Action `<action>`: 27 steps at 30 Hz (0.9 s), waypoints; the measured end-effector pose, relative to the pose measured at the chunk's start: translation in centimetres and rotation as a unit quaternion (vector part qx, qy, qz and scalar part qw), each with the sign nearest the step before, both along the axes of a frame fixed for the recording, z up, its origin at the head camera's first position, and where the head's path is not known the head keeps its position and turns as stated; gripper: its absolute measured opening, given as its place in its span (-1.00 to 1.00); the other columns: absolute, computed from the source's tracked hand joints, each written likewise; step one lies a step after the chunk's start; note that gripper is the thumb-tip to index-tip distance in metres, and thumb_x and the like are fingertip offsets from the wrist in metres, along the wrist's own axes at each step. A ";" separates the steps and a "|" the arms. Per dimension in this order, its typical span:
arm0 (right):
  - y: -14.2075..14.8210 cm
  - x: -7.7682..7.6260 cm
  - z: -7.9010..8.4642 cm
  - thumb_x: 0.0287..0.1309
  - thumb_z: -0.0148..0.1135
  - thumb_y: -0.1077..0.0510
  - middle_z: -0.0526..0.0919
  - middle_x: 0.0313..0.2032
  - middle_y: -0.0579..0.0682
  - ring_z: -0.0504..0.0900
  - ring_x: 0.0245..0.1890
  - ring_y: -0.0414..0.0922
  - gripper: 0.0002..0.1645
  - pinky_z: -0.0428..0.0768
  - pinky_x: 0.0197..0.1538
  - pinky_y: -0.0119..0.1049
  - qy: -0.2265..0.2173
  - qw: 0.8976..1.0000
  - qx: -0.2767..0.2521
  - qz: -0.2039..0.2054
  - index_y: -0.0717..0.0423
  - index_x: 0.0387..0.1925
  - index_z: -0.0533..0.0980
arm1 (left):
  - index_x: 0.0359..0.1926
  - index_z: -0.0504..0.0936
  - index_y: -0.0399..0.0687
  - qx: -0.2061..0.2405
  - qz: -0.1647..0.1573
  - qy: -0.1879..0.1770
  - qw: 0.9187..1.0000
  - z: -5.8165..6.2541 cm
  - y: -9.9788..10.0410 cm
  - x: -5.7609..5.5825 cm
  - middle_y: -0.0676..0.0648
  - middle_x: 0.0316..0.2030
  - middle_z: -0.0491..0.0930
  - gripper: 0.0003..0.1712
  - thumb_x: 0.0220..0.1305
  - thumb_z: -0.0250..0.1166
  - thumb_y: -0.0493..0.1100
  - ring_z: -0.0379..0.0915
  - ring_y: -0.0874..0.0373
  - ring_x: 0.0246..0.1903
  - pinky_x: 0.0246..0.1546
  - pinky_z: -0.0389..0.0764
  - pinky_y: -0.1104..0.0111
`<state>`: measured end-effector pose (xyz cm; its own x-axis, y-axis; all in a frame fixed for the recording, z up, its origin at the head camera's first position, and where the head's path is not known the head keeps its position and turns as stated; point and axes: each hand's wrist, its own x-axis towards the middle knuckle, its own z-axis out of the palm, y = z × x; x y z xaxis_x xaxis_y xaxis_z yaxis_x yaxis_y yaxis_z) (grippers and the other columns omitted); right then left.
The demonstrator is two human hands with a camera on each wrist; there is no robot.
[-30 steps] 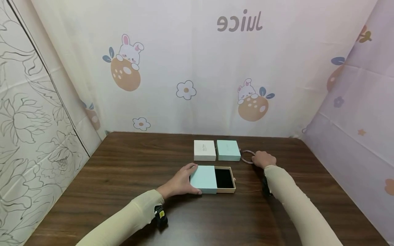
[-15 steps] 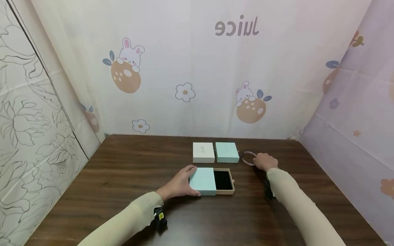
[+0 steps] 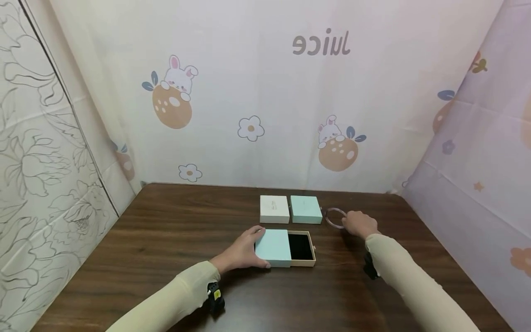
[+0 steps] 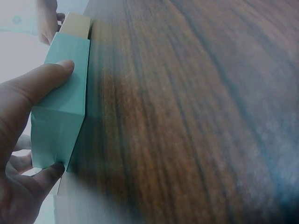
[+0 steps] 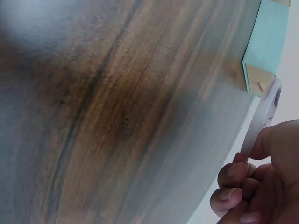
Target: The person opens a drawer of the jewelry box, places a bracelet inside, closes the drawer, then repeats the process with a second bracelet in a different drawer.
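Note:
In the head view my left hand [image 3: 242, 250] grips the left end of a pale mint drawer box [image 3: 273, 246]. Its tray [image 3: 301, 248], lined in black, is slid partly out to the right. The left wrist view has the thumb on one side of the box's sleeve [image 4: 67, 98] and a fingertip at its end. Farther right, my right hand [image 3: 360, 223] pinches a pale purplish bangle [image 5: 261, 114] between thumb and fingers. The bangle is held tilted up, close to the right side of a second mint box [image 3: 306, 209].
A white box [image 3: 274, 209] sits left of the second mint box, behind the one in my left hand. All the boxes are on a dark wooden table [image 3: 182, 216]. Patterned curtains [image 3: 215, 92] enclose the back and sides.
The head view has tipped slightly, so the table sits lower in it. My right hand has moved slightly rightward with the bangle. My left hand keeps its grip on the drawer box.

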<state>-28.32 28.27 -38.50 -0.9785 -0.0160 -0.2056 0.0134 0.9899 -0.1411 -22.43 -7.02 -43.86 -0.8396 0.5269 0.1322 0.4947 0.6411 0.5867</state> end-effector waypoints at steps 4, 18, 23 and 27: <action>-0.2 0.7 0.7 0.24 -0.23 0.10 0.31 -0.73 -0.04 0.24 -0.72 -0.14 -0.58 0.21 -0.60 -0.27 0.005 1.000 -0.005 0.010 0.10 -0.70 0.34 | 0.27 0.14 -0.24 0.002 -0.001 -0.001 1.000 0.2 0.1 0.1 -0.14 0.23 0.13 0.14 -0.29 0.43 0.18 0.16 0.07 0.09 -0.01 0.31 0.22; -2.2 2.1 1.0 0.19 -0.14 0.08 0.32 -0.73 -0.05 0.23 -0.74 -0.16 -0.61 0.19 -0.66 -0.30 0.028 0.997 -0.029 0.059 0.10 -0.71 0.34 | 0.27 0.14 -0.23 -0.005 0.002 -0.007 1.000 0.4 0.0 0.2 -0.13 0.23 0.13 0.14 -0.30 0.42 0.20 0.15 0.07 0.09 0.00 0.31 0.22; -3.1 2.8 1.3 0.19 -0.14 0.11 0.32 -0.74 -0.04 0.22 -0.75 -0.17 -0.62 0.17 -0.66 -0.31 0.037 0.995 -0.040 0.083 0.10 -0.71 0.34 | 0.27 0.15 -0.24 -0.002 -0.001 -0.004 1.000 0.4 0.0 0.2 -0.14 0.22 0.13 0.14 -0.30 0.42 0.20 0.16 0.07 0.08 -0.01 0.31 0.21; -3.8 3.5 1.2 0.20 -0.15 0.11 0.32 -0.73 -0.04 0.22 -0.74 -0.17 -0.63 0.17 -0.66 -0.31 0.045 0.993 -0.042 0.097 0.10 -0.69 0.33 | 0.27 0.15 -0.23 -0.001 -0.001 -0.005 1.000 0.5 0.0 0.2 -0.14 0.22 0.14 0.14 -0.30 0.42 0.20 0.16 0.07 0.08 0.00 0.30 0.21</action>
<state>-24.82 24.51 -37.27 -0.9698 -0.2190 -0.1071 -0.1923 0.9573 -0.2160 -22.25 -6.99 -43.40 -0.8395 0.5296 0.1218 0.4902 0.6415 0.5901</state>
